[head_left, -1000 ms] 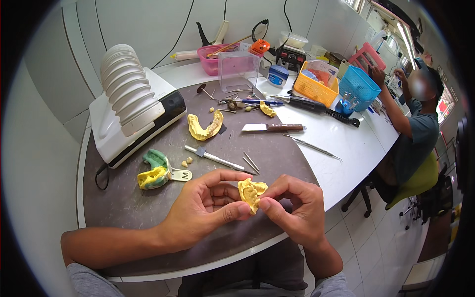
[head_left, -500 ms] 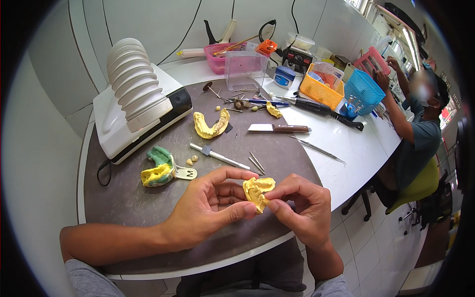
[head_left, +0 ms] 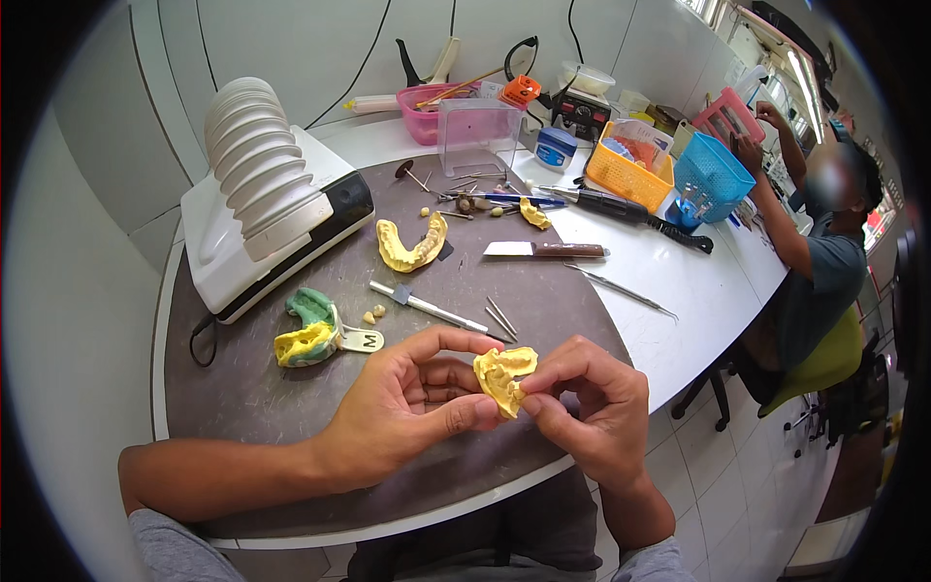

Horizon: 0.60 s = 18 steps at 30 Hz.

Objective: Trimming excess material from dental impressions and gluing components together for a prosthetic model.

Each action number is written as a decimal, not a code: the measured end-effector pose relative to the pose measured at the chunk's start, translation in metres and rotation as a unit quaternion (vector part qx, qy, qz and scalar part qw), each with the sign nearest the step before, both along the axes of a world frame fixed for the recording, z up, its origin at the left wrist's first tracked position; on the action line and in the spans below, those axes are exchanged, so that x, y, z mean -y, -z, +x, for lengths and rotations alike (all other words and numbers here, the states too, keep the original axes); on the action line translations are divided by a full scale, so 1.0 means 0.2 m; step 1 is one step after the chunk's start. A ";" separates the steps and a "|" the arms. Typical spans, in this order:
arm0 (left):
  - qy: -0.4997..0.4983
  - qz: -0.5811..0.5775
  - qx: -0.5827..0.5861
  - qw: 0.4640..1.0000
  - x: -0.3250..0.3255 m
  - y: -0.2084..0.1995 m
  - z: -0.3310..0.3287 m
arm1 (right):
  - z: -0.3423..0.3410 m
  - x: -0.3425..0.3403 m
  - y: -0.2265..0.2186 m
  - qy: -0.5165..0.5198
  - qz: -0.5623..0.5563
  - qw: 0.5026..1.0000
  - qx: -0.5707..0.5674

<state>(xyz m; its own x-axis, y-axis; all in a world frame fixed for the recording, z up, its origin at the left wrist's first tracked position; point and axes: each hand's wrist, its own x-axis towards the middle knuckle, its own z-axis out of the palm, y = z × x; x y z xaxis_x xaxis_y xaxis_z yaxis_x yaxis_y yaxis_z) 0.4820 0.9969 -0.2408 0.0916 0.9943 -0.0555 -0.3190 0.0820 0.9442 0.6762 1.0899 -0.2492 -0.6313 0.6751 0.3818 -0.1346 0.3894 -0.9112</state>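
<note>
A yellow plaster dental cast (head_left: 497, 374) is held above the near edge of the bench mat. My left hand (head_left: 400, 396) grips its left side between thumb and fingers. At its right edge my right hand (head_left: 599, 407) pinches with thumb and forefinger; whether a small separate piece is between those fingertips cannot be made out. Beyond my left hand lie an impression tray (head_left: 316, 335) filled with green and yellow material, and two small tooth-like pieces (head_left: 373, 315). A metal-handled tool (head_left: 436, 309) and two thin metal pins (head_left: 501, 316) lie just past the cast.
A horseshoe-shaped yellow cast (head_left: 411, 242), a knife (head_left: 545, 249) and a probe (head_left: 626, 290) lie farther back. On the left stands a white machine with a ribbed hose (head_left: 264, 165). Baskets (head_left: 635, 167) line the back right, where another person (head_left: 824, 233) sits.
Both hands keep their hold on the cast, which has barely moved. The view has shifted very slightly.
</note>
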 end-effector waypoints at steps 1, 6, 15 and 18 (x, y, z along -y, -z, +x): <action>0.000 0.000 0.000 1.000 0.00 0.00 0.00 | 0.00 0.00 0.00 -0.001 0.000 1.000 0.002; -0.018 0.003 0.012 1.000 0.00 0.00 0.01 | 0.00 -0.01 0.00 -0.008 0.004 1.000 0.008; 0.001 0.006 -0.016 1.000 0.00 0.00 0.00 | 0.01 0.00 -0.01 -0.008 0.002 1.000 0.007; -0.005 0.004 -0.015 1.000 0.00 0.00 0.00 | 0.00 0.00 -0.01 -0.006 -0.014 1.000 0.014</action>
